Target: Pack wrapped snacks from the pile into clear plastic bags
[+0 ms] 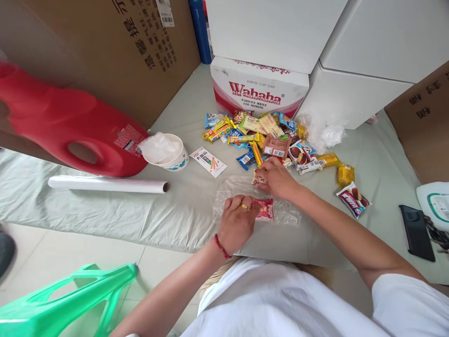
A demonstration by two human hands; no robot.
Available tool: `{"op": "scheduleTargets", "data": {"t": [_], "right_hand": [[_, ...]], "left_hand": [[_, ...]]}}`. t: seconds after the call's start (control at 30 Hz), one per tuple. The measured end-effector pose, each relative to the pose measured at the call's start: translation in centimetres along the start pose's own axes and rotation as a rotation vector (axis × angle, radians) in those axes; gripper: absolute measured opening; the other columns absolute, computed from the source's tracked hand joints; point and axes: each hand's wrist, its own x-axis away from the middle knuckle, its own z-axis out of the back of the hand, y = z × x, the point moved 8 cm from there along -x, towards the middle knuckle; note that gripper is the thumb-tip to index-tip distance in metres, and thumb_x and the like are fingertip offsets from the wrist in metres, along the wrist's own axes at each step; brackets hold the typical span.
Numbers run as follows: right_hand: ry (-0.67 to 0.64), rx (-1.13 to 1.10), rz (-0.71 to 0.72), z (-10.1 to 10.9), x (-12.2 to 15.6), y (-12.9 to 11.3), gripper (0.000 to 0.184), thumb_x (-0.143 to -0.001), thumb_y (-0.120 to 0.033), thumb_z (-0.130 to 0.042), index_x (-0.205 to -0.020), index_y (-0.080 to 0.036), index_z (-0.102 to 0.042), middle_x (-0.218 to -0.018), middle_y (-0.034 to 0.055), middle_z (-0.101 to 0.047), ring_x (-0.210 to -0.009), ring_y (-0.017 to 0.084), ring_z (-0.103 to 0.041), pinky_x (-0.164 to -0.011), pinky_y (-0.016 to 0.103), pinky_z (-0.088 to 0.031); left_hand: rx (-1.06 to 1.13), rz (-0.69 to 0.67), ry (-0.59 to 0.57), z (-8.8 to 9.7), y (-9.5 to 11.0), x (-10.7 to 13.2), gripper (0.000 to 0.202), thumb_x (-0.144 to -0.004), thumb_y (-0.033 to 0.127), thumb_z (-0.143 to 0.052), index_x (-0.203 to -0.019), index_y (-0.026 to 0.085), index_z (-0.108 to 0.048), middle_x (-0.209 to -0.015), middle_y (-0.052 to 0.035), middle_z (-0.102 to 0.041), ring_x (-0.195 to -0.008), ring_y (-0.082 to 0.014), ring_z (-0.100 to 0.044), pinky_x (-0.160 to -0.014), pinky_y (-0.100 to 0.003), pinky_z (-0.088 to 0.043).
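Head view: pinching small packet [258,177] in right hand [276,179]; touching red packet [266,209] under left hand [237,222], probably steadying it, grip unclear.

Soft, bright light filling scene; bag [227,189] glinting, tube [108,184] casting faint shadow; wide lens stretching jug [66,119].

A white tube [108,184] lies near a large red jug [59,117].

The left fingers [247,201] partly hide the red packet [266,209]; the green stool [77,299] is cropped.
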Motion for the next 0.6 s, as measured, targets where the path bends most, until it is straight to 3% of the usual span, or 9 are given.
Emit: {"op": "scheduleTargets", "data": {"t": [0.1,0.23,0.33,0.43,0.6], "right_hand": [[-0.065,-0.016,0.103,-0.7,-1.7,-1.3,0.007,-0.088,-0.020,-0.071,-0.088,-0.019,-0.078,-0.116,0.0101,-0.067,-0.123,0.033,-0.044,-0.101,0.044,-0.034],[-0.147,-0.073,0.174,0.2,-1.1,-2.0,0.014,-0.098,-0.019,-0.059,-0.093,-0.017,-0.072,-0.096,0.0074,-0.069,-0.097,0.022,-0.058,-0.085,0.032,-0.038],[-0.122,-0.048,0.140,1.4,0.6,-2.7,0.019,-0.103,-0.022,-0.050,-0.099,-0.018,-0.067,-0.097,0.0060,-0.068,-0.085,0.018,-0.059,-0.069,0.027,-0.035],[-0.048,0.028,0.117,1.7,3.1,-4.1,0.021,-0.105,-0.021,-0.045,-0.104,-0.019,-0.066,-0.101,0.0072,-0.067,-0.080,0.017,-0.059,-0.062,0.027,-0.032],[0.054,-0.034,0.208,-1.1,7.7,-6.5,0.031,-0.102,-0.018,-0.045,-0.127,-0.022,-0.062,-0.097,0.0081,-0.066,-0.076,0.018,-0.060,-0.063,0.027,-0.042]], "left_hand": [[-0.056,-0.017,-0.039,-0.2,0.2,-0.1,0.024,-0.093,0.012,-0.054,-0.103,0.023,-0.073,-0.088,-0.0093,-0.068,-0.088,-0.0256,-0.054,-0.073,-0.040,-0.036],[-0.063,-0.055,-0.106,-0.7,0.4,-0.2,0.025,-0.095,0.011,-0.052,-0.104,0.021,-0.073,-0.077,-0.0078,-0.067,-0.085,-0.0251,-0.057,-0.070,-0.039,-0.036],[-0.078,-0.042,-0.155,-1.2,0.4,0.1,0.029,-0.094,0.009,-0.051,-0.110,0.021,-0.072,-0.073,-0.0069,-0.067,-0.080,-0.0243,-0.060,-0.067,-0.038,-0.036],[-0.091,-0.011,-0.171,-1.6,0.6,0.6,0.032,-0.093,0.008,-0.050,-0.113,0.021,-0.071,-0.072,-0.0068,-0.067,-0.073,-0.0223,-0.062,-0.064,-0.036,-0.036],[-0.072,0.083,-0.166,-2.3,0.0,1.2,0.029,-0.096,0.011,-0.046,-0.101,0.018,-0.074,-0.070,-0.0085,-0.068,-0.067,-0.0215,-0.064,-0.060,-0.033,-0.037]]}}
